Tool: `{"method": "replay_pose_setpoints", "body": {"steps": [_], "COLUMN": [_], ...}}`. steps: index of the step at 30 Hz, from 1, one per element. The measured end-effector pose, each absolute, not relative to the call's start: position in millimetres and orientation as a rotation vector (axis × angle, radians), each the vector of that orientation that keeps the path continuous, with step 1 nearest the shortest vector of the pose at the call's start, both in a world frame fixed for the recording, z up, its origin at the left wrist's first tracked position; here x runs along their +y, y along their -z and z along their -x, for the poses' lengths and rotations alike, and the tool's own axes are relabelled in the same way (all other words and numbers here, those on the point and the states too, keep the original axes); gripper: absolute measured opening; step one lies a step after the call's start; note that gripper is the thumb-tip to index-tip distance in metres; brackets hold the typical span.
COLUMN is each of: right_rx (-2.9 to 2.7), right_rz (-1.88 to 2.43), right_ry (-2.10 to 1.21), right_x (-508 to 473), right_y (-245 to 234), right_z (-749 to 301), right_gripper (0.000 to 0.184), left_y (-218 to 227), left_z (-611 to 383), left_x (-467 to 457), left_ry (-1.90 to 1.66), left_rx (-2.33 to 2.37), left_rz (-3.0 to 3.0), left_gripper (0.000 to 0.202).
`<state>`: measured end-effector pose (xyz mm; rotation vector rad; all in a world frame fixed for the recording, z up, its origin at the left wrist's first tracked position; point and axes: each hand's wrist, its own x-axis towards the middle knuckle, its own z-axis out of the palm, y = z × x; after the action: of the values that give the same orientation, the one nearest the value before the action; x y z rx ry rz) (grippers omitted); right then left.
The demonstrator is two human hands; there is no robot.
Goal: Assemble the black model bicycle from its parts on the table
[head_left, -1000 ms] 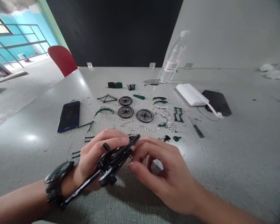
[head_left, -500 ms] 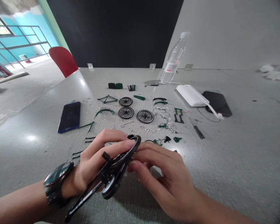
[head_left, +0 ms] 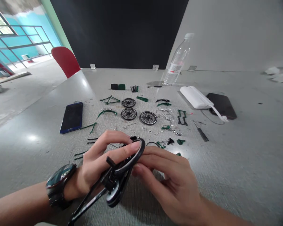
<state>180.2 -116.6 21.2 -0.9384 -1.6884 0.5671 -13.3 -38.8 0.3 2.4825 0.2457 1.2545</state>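
Black and partly built, the toy bike [head_left: 114, 191] sits tilted above the near part of the table [head_left: 226, 175], grasped in the left hand [head_left: 106, 157], whose fingers curl over it, two tips pressing by the rim of its wheel [head_left: 141, 153]. Against the other side of that wheel, the right hand [head_left: 167, 179] brings thumb and bent fingers close together; whether they pinch a small piece there, I cannot tell. Beyond the hands lie three loose wheels [head_left: 148, 118], a green frame [head_left: 110, 100] and, farther right, a screwdriver [head_left: 201, 131].
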Motion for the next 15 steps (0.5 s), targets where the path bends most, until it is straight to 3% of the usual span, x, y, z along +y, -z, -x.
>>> {"method": "replay_pose_setpoints", "body": {"steps": [7,12,15], "right_rx": [-1.767,-1.645,-1.647], "right_rz": [0.953,0.986,0.938], "right_ry": [-0.489,-0.746,-0.774], "right_x": [-117,-119,-118], "right_y": [-15,-7,-8], "right_z": [-186,-189,-189], "right_gripper": [0.005,0.036,0.037], "left_y": [0,-4,-8], "left_z": [13,12,10], "left_x": [-37,-37,-37], "left_ry": [-1.23,-1.205,-1.219], "left_rx": [0.205,0.139,0.087], "left_rz": [-2.4,-2.356,-2.333], "left_gripper": [0.048,0.049,0.052]}}
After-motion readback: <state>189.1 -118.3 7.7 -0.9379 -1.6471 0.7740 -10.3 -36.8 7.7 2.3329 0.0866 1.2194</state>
